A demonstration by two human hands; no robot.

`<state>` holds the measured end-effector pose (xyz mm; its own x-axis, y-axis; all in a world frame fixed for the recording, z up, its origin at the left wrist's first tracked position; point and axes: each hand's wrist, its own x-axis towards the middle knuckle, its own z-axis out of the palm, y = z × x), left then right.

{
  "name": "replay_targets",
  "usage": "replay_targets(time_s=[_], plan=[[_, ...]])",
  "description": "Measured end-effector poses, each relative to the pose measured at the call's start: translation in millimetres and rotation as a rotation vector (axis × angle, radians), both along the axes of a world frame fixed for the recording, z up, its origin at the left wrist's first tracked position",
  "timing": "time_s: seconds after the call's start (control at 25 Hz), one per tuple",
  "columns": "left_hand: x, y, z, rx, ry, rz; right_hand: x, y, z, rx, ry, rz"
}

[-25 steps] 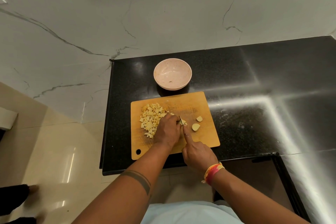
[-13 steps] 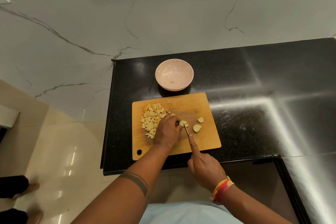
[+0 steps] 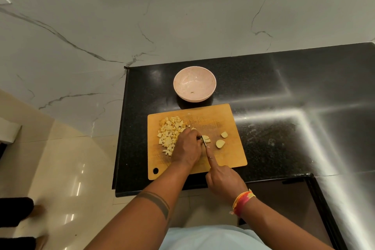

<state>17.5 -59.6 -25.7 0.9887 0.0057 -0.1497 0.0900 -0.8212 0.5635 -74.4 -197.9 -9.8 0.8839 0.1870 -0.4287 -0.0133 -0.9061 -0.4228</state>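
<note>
Bench point(image 3: 284, 87): black, bearing cutting board point(image 3: 223, 113).
Left grip point(image 3: 187, 148): curled, pinning potato piece point(image 3: 206, 138).
Right grip point(image 3: 224, 180): holds knife point(image 3: 203, 141) (forefinger on spine); cut straight, just beside left grip.

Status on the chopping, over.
Left hand holds pale piece on cutting board. Right hand grips knife, blade at piece. Two chunks wait right of it. Nothing blocks.

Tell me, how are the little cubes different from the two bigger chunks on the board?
The cubes are small and square-edged; the chunks are bigger and rounded. The cubes are many, heaped together left of the left hand; the chunks are only two, lying apart on the right. Both are pale yellow and lie on the board.
</note>
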Motion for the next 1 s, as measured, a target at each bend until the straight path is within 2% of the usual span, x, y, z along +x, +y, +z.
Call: replay_targets(time_s=[0.2, 0.36, 0.48, 0.64, 0.8, 1.0], plan=[[-0.6, -2.1, 2.5, 0.022, -0.02, -0.003, -26.4, -17.8, 1.0, 0.036, -0.029, -0.031], [-14.6, -2.6, 2.3, 0.103, -0.081, -0.107, -22.1, -19.3, -3.0, 0.055, -0.021, -0.136], [-20.0, -1.2, -1.4, 0.178, -0.128, -0.2, -10.7, 0.9, -7.2, 0.08, 0.0, -0.14], [-10.9, 8.2, -4.1, 0.24, -0.165, -0.14, 12.5, 21.6, -7.1, 0.139, -0.001, -0.13], [-4.1, 12.2, 1.0, 0.272, -0.22, -0.126, 15.7, 10.1, 1.4, 0.171, -0.058, -0.182], [-0.1, -2.3, 4.5, 0.197, -0.233, -0.155, -9.4, -7.0, -0.9, 0.103, -0.029, -0.251]])
